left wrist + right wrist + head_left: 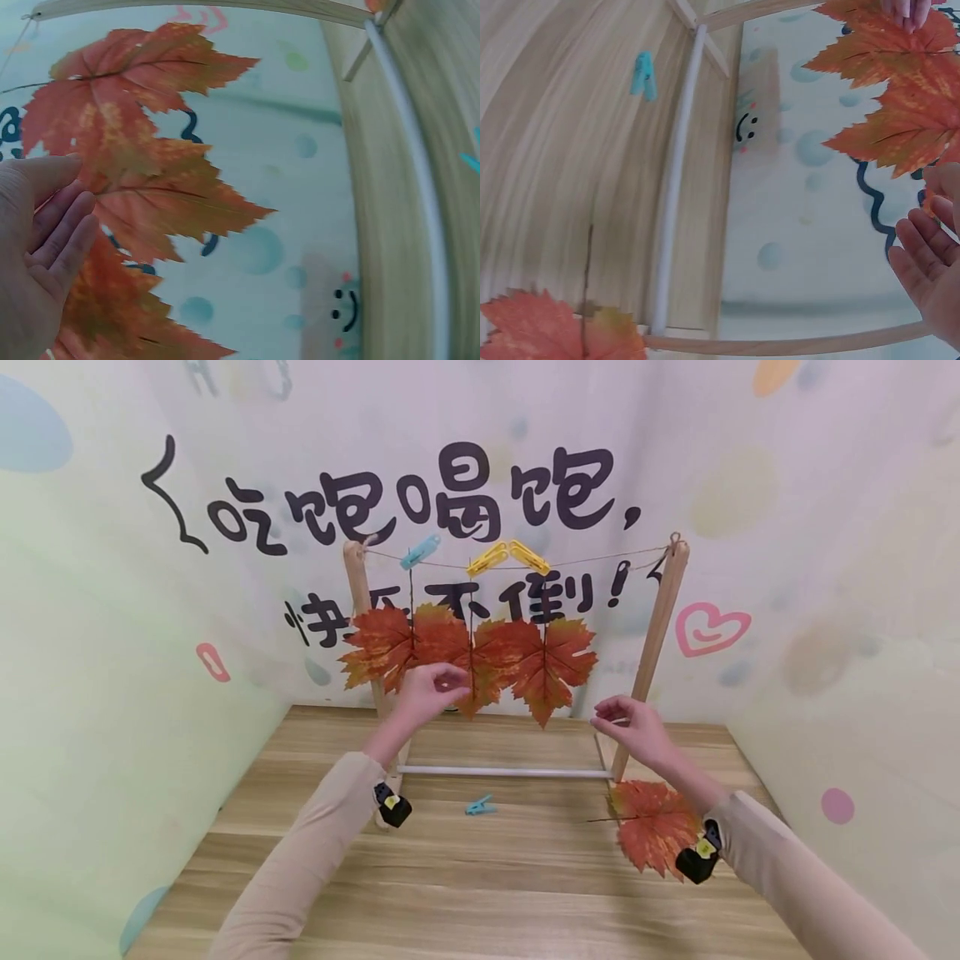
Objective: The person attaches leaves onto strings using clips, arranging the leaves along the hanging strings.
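Note:
Three orange-red maple-like leaves hang by their stems from a string [592, 560]: the left leaf [375, 639] under a blue clothespin [420, 552], the middle leaf [442, 635] and right leaf [551, 672] under a yellow clothespin [487, 560] and another yellow clothespin [529, 557]. My left hand [433, 689] is at the middle leaf's lower part, fingers loosely bent, a gap showing between thumb and fingers; whether it touches the leaf I cannot tell. To the right of the leaves, my right hand [633, 727] hovers with relaxed fingers by the frame's right post, holding nothing.
A wooden post [660, 618] on each side carries the string, and a white rod [502, 772] joins them low down. On the table [480, 877] lie a loose blue clothespin [480, 806] and another leaf [652, 827], below my right forearm. A printed cloth [480, 410] stands behind.

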Demonstrator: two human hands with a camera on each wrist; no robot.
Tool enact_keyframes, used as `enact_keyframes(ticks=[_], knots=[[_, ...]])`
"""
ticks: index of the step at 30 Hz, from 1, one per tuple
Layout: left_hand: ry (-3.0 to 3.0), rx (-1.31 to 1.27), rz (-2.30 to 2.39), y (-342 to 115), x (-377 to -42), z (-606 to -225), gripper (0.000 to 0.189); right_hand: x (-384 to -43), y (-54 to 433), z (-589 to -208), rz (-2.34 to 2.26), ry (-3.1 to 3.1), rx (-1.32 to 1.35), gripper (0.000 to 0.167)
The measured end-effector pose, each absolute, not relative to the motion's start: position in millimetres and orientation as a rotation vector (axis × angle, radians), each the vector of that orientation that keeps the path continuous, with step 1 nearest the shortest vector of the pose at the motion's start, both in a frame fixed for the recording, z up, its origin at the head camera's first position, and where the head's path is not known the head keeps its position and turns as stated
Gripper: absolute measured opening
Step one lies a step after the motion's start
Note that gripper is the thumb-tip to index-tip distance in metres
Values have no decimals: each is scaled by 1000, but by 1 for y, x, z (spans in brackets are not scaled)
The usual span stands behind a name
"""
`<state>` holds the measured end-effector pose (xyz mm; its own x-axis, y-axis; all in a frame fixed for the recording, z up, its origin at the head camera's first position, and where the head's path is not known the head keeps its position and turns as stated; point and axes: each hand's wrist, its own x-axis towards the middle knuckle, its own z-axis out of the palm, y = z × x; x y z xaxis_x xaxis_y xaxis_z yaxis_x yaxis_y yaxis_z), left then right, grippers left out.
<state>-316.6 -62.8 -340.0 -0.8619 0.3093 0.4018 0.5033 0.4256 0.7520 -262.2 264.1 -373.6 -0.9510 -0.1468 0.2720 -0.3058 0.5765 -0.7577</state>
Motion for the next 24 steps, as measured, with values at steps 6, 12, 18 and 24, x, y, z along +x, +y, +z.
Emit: enact_keyframes(ticks=[6,12,18,24], knots=[[-2544,-692,-1403,-67,-317,-370,21,-259,270,-397,1311,-2657,429,23],[-2595,-685,-1430,-67,-316,-391,24,-257,274,-414,1262,-2679,471,22],[-2621,-635,-1497,-63,-309,-411,24,-257,278,-431,1247,-2697,502,21],[-2657,-608,-1566,-58,-303,-426,24,-259,284,-452,1270,-2736,519,22]])
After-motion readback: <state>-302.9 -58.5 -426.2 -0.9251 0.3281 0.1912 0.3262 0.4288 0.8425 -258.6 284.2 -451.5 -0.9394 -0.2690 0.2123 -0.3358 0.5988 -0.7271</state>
